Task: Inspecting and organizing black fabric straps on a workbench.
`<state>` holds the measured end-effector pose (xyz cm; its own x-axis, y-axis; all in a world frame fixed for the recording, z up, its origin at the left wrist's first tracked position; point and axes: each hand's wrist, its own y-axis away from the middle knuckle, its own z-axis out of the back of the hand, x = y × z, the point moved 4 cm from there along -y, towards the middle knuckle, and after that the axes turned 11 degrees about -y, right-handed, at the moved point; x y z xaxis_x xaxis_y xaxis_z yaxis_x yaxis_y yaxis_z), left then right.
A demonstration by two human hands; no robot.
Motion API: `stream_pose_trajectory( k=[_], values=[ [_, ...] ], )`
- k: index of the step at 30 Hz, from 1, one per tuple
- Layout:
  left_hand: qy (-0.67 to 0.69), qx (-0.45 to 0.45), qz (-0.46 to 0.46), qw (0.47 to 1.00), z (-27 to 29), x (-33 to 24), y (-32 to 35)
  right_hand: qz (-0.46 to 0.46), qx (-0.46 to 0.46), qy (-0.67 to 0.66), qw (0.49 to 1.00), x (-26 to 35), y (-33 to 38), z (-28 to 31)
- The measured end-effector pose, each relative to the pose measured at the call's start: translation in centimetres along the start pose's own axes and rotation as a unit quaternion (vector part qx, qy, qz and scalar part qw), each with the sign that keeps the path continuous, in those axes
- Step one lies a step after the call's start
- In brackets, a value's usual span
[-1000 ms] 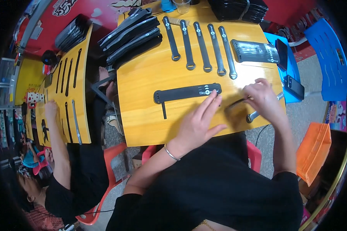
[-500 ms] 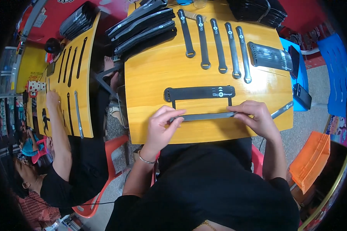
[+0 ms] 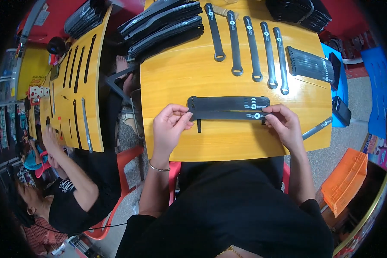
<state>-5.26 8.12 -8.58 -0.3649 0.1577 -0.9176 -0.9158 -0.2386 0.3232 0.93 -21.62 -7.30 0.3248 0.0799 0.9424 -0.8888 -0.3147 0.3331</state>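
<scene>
Stretched level between my hands is a black strap [image 3: 223,115] with a pale printed label near its right end. My left hand [image 3: 168,129] pinches its left end, and my right hand [image 3: 287,127] pinches the right end. The strap lies along the near edge of a flat stack of black straps [image 3: 219,102], partly covering it; whether it rests fully on the stack I cannot tell. From under the stack a narrow black band [image 3: 199,126] sticks out toward me at the left. Another band shows at the right, mostly hidden by the strap and my fingers.
Several single straps [image 3: 252,47] lie in a row across the yellow table [image 3: 167,86]. A strap bundle [image 3: 309,64] lies right of them, with heaped straps [image 3: 163,28] at the far left. One strap [image 3: 317,128] sits near the right edge. A co-worker's hand [image 3: 51,139] is at the left table.
Both my hands have moved the strap away from me, from over the bare table onto the stack's near edge. The co-worker's hand has come nearer along the left table. The view has shifted slightly.
</scene>
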Motion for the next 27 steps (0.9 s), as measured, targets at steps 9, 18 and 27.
stream_pose_trajectory(
  k=[9,18,27],
  values=[
    [0.017,-0.014,-0.021,1.0,-0.1,0.3,-0.9,0.045,-0.032,-0.007,0.998,-0.3,-0.4,0.1],
    [-0.005,-0.033,-0.004,0.999,-0.6,0.8,-1.0,0.065,-0.057,0.017,0.996,-0.5,-0.4,0.2],
    [-0.013,-0.051,-0.008,0.999,-0.6,1.0,-1.2,0.082,-0.069,0.028,0.994,-0.6,-0.5,0.2]
  ],
)
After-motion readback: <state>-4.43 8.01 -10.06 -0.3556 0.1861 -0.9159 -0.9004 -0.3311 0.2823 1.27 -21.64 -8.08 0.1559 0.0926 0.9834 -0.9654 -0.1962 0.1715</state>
